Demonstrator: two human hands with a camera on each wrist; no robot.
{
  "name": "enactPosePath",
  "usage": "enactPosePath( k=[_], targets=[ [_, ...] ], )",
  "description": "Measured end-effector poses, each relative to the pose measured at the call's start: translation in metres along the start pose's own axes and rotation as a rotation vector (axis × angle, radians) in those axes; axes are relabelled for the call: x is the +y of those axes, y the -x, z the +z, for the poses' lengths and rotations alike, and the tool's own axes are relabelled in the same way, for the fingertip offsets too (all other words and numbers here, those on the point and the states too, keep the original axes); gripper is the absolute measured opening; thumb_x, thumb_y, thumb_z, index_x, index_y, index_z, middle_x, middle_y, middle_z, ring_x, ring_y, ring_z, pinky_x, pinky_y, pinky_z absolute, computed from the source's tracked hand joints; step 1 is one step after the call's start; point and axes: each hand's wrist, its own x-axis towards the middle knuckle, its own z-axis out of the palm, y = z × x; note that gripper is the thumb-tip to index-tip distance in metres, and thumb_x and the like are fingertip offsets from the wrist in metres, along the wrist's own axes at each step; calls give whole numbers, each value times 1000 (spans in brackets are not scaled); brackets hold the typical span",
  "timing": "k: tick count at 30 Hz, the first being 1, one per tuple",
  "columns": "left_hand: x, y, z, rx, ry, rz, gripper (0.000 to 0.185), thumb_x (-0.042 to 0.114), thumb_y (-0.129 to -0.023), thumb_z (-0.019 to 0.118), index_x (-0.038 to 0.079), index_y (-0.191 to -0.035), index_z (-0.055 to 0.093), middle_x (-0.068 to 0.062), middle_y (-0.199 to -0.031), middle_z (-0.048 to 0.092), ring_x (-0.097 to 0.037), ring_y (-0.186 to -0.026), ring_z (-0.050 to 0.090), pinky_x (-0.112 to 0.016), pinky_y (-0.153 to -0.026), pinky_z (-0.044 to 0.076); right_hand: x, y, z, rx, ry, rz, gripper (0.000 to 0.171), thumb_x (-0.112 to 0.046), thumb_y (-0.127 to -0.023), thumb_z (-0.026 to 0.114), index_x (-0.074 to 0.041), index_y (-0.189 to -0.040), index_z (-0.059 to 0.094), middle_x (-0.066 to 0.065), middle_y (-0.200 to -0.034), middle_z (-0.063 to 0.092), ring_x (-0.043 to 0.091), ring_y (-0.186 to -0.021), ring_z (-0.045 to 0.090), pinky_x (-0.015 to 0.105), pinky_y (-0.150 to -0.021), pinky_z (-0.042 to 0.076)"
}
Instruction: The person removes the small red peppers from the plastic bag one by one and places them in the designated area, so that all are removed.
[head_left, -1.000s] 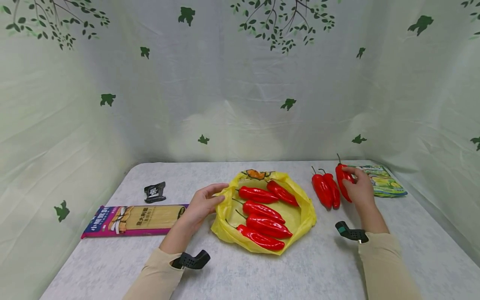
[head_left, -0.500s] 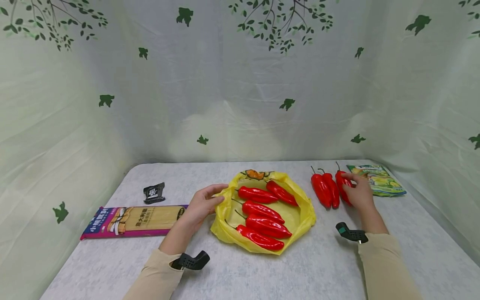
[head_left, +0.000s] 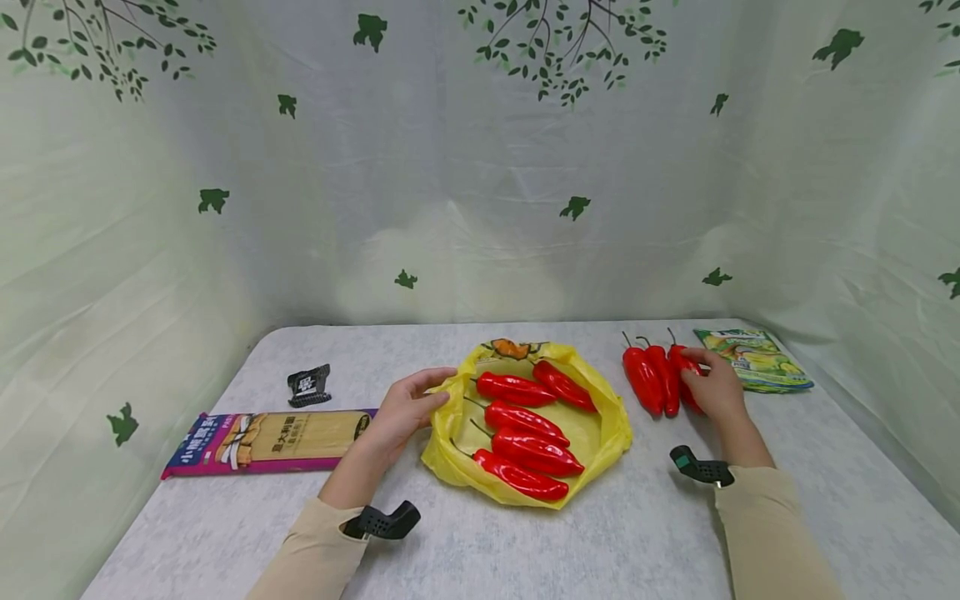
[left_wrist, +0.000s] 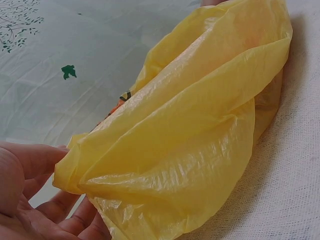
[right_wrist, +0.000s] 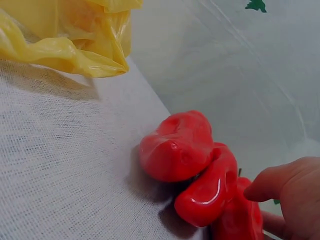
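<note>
My left hand (head_left: pixel 405 410) pinches the left rim of an open yellow plastic bag (head_left: pixel 613 429). In the left wrist view, thumb and fingers lie on either side of the bag's edge (left_wrist: pixel 70 170). Several glossy red chili peppers (head_left: pixel 525 421) lie inside it, most with dark stems pointing left. Over on the right, my right hand (head_left: pixel 720 390) holds a red chili pepper (head_left: pixel 678 360) between thumb and fingers. That pepper (right_wrist: pixel 239 220) sits right against two more red chili peppers (head_left: pixel 643 382), side by side with stems pointing to the back; the hand partly covers it.
A green and yellow packet (head_left: pixel 757 360) lies at the back right corner, just beyond the right hand. Left of the bag are a long noodle pack (head_left: pixel 277 442) and a small black wrapped packet (head_left: pixel 309 386). A pale curtain (head_left: pixel 480 208) closes off the table's back and sides.
The right hand has lowered its chili pepper toward me and shifted it left, up against the other two. The left hand has stayed at the bag's rim.
</note>
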Motion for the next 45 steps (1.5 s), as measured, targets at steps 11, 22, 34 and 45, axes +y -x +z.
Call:
enactPosePath(
  k=[11,22,34,45],
  targets=[
    [-1,-1,1,3,-7,8,37,15,-100,59,20,-137,60,-6,-145,52,-22,-121,58,-28,-95,56,-6,1,-3,101,-12,-5,49,-22,-101,48,-12,-148,46,22,-153,40,41,-138,38,55,-106,48],
    [1,-1,1,5,-3,11,37,15,-100,59,20,-136,60,-7,-145,51,-22,-121,59,-28,-96,56,-36,16,-1,205,-87,-73,44,-26,-102,44,-18,-144,52,11,-151,48,33,-136,43,51,-106,47],
    [1,-1,1,7,-9,7,37,15,-100,59,20,-136,60,-6,-145,52,-22,-121,59,-28,-94,56,-74,40,1,206,-168,-178,38,-26,-104,47,-19,-140,54,4,-146,55,25,-135,48,46,-110,46],
    [3,1,0,2,-2,6,37,15,-100,59,20,-136,60,-6,-145,50,-22,-121,59,-28,-94,56,-96,64,5,107,-163,-378,37,-21,-101,53,-14,-138,54,8,-142,56,29,-129,51,50,-111,45]
  ],
)
